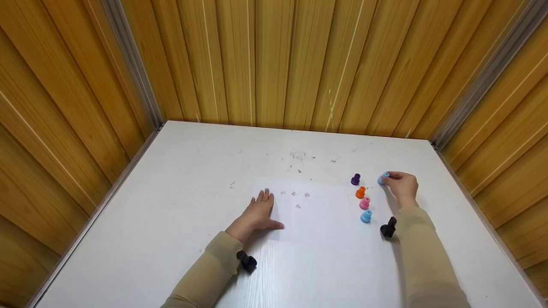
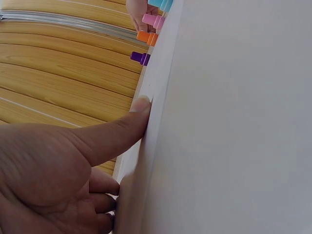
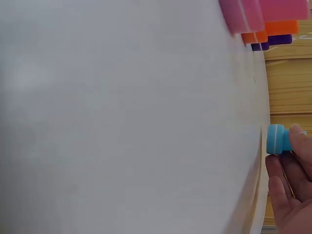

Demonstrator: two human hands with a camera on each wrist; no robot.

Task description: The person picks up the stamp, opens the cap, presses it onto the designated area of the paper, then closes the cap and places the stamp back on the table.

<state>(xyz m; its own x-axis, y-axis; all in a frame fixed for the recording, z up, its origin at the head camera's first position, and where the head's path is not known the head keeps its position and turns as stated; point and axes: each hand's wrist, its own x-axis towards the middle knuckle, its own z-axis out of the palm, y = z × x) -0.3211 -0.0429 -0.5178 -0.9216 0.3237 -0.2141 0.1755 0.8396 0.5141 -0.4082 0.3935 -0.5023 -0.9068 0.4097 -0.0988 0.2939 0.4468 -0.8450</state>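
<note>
My left hand (image 1: 258, 212) rests on the left side of a white sheet of paper (image 1: 325, 222), fingers and thumb spread. The paper bears several small reddish stamped marks (image 1: 294, 194). At the right, my right hand (image 1: 402, 186) pinches a light blue stamp (image 3: 277, 139) by its narrow handle, close to the table; whether it touches the surface I cannot tell. Left of that hand stand a purple stamp (image 1: 355, 179), an orange stamp (image 1: 361, 192), a pink stamp (image 1: 364, 202) and another light blue stamp (image 1: 366, 216), in a slanting row with handles up.
The white table (image 1: 162, 205) has dark smudges (image 1: 298, 157) behind the paper. Wood-patterned panels (image 1: 274, 64) wall it in at the back and both sides. A black wrist camera (image 1: 247, 262) sits at the left cuff, another black camera (image 1: 388, 228) at the right.
</note>
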